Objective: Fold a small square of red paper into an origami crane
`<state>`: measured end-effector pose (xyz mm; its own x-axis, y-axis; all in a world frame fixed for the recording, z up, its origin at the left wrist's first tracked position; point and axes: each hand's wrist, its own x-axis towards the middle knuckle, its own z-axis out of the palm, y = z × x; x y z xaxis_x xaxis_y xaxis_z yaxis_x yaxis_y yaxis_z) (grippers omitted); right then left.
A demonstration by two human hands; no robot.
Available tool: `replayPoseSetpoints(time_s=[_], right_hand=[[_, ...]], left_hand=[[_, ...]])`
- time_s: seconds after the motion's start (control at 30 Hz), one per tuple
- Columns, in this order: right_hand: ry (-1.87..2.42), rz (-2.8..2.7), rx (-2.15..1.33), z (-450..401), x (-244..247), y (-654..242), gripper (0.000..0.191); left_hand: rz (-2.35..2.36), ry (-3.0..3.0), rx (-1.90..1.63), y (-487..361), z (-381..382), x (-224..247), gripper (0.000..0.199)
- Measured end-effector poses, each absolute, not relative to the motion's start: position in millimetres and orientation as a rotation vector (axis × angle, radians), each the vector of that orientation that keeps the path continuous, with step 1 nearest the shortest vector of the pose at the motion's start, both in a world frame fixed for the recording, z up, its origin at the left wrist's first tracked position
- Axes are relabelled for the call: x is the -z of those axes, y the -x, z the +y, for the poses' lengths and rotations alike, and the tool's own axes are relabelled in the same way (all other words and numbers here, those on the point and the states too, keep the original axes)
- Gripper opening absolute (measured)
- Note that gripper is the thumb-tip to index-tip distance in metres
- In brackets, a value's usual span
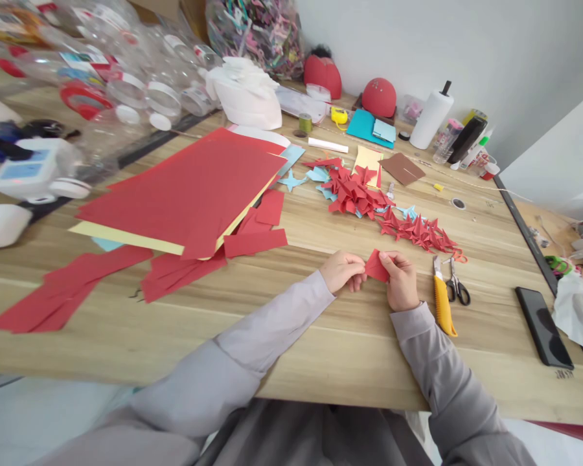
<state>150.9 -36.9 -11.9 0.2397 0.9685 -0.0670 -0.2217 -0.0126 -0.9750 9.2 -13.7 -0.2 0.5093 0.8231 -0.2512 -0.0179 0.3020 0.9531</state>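
Note:
A small piece of red paper [376, 266] with crease lines is held up between my two hands, a little above the table. My left hand [344, 270] pinches its left edge with thumb and fingers. On the other side, my right hand [400, 277] grips the paper's right part, thumb on top. Just beyond my hands lies a heap of folded red paper stars [357, 192], trailing off to the right in a row of more red stars [415, 231]. A light blue paper star [292, 181] sits left of the heap.
Large red sheets [189, 188] and cut red strips [68, 291] cover the left side. A yellow utility knife [443, 304], black-handled scissors [457, 289] and a phone [544, 327] lie at right. Plastic bottles [126, 84] crowd the back left.

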Motion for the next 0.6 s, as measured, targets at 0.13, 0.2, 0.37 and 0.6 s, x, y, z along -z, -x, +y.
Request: replayPoseSetpoints(time_s=[0.13,0.2,0.37,0.6], right_hand=[[1.181,-0.843,-1.148,-37.0,11.5,-150.1,0.022],[1.182,-0.837,-1.156,-36.7,10.5,-150.4,0.023],[1.173,-0.704,-1.163,-34.9,4.9,-153.4,0.025],[1.173,-0.781,-1.16,-35.0,10.1,-154.7,0.023]], left_hand=[[0.863,-1.133,-0.655,-8.5,-13.3,0.2,0.014],[0.855,-1.136,-0.654,-8.1,-13.5,0.3,0.014],[0.854,-1.138,-0.662,-6.0,-14.0,-0.5,0.015],[0.875,-1.092,-0.749,-8.6,-16.4,-1.7,0.019]])
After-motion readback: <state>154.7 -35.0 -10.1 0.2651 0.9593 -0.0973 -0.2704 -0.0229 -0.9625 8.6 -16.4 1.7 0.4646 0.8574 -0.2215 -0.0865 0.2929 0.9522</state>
